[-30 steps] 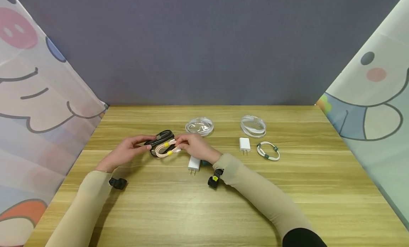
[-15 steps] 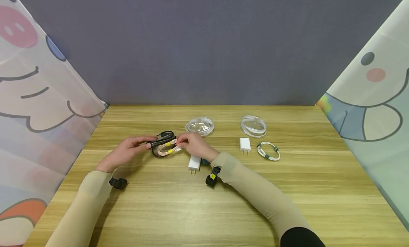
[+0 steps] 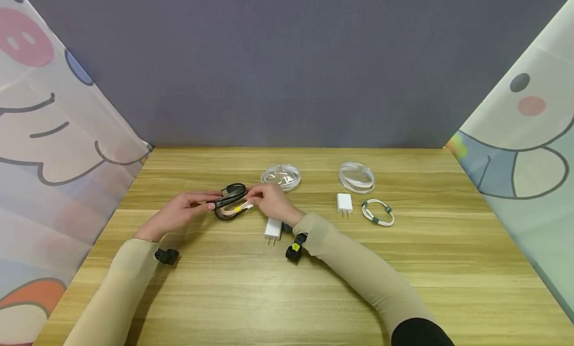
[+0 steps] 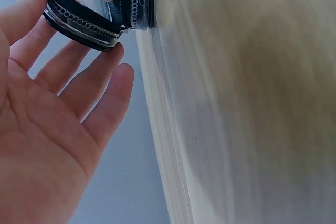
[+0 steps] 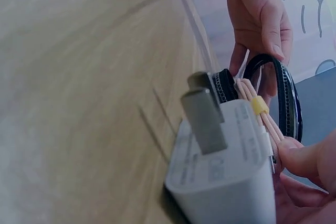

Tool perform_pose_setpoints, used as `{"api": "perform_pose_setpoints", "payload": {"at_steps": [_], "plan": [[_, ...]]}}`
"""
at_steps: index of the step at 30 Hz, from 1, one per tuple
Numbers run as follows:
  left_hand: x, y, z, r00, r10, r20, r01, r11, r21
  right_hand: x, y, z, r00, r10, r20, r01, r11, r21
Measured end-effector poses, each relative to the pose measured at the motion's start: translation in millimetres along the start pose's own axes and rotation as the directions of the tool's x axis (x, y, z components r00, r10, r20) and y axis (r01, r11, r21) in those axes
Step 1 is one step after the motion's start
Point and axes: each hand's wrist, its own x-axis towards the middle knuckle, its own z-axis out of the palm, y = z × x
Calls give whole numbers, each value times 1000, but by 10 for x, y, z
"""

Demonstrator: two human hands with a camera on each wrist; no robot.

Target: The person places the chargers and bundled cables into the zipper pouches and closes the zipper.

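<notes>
- Right hand (image 3: pixel 272 202) grasping pink cable (image 5: pixel 270 126): thumb and fingers pinch it beside its white plug end (image 5: pixel 266 142).
- Left hand (image 3: pixel 177 214) gripping round clear pouch (image 5: pixel 294 109) by its black rim — thumb one side, index opposite, lower fingers looser.
- Pouch unzipped and gaping; left of middle on table (image 3: pixel 251 296), nearer far edge than near edge.
- Cable coil partly between pouch halves; plug end outside.
- Progress, judged: pouch undone, cable coiled with yellow tie (image 5: pixel 259 105), looks partway in. Left: rest of cable inside, zipper closed.
- White charger (image 3: pixel 273 230) near right hand, outside pouch; dark block (image 3: pixel 287 228) beside it, mostly hidden.
- Untouched: clear pouch with white rim (image 3: pixel 281 177) near middle of far edge; toward far right corner — second white-rimmed pouch (image 3: pixel 356 177), small white charger (image 3: pixel 344 202), white cable with green ties (image 3: pixel 378 213).
</notes>
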Motion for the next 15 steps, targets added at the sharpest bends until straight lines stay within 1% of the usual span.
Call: {"api": "perform_pose_setpoints", "payload": {"at_steps": [3, 6, 10, 15], "plan": [[4, 7, 0, 1000, 3, 1, -3, 1000, -3, 5, -6, -13, 1000, -3, -8, 3, 1000, 11], [2, 15, 0, 1000, -3, 2, 3, 1000, -5, 0, -11, -32, 1000, 4, 1, -4, 1000, 19], [-5, 16, 1, 1000, -10, 6, 10, 1000, -6, -19, -11, -51, 999, 40, 13, -41, 997, 62], [-9, 12, 7, 1000, -4, 10, 4, 1000, -21, -25, -14, -58, 997, 78, 3, -78, 989, 122]]}}
